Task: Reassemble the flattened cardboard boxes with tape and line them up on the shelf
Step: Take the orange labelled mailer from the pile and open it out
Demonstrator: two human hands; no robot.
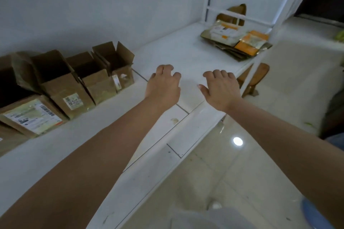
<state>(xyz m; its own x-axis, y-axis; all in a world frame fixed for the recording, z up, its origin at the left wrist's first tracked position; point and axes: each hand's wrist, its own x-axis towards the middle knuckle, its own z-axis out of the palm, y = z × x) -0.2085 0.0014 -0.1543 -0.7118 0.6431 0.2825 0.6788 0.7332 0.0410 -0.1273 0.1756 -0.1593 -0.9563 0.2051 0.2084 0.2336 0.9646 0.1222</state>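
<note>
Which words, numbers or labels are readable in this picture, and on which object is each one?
"30": large digits on the small white label of the second open box; its smaller print is too blurred.
Shipping label on the big box at the left: barcode and text lines, too small to read.
Sticker on the rightmost open box: unreadable.
Orange and white print on the flattened boxes: blurred, unreadable.

The leftmost box [28, 113] is cut by the frame's left edge; its label print is illegible.
</note>
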